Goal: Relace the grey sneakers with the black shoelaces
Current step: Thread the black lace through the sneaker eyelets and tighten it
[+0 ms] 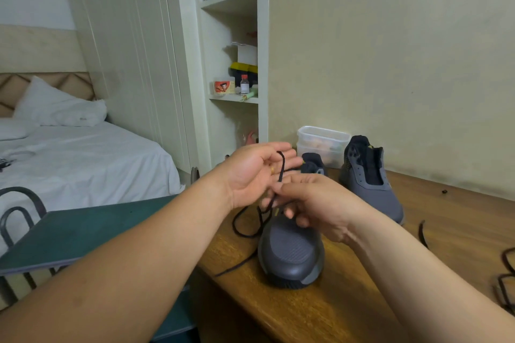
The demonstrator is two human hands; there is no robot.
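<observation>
The sneaker [291, 248] rests on the worktop [459, 217], toe toward us; the second sneaker [373, 184] stands behind, unlaced. Our right hand [315, 203] pinches the lace [282, 167] above the sneaker — our left hand [250, 172] is spread, the lace draped across it. We advise drawing the lace taut and untwisted, then evening both ends before the next eyelet.

The near rounded grey mesh sneaker [291, 253] bears fine diagonal ribbing on its toe. The thin woven shoelace [282, 167] is black. The far grey sneaker [373, 189] shows a black tongue with yellow-green flecks. The wooden table [348, 303] is honey-brown, streaked with grain.
</observation>
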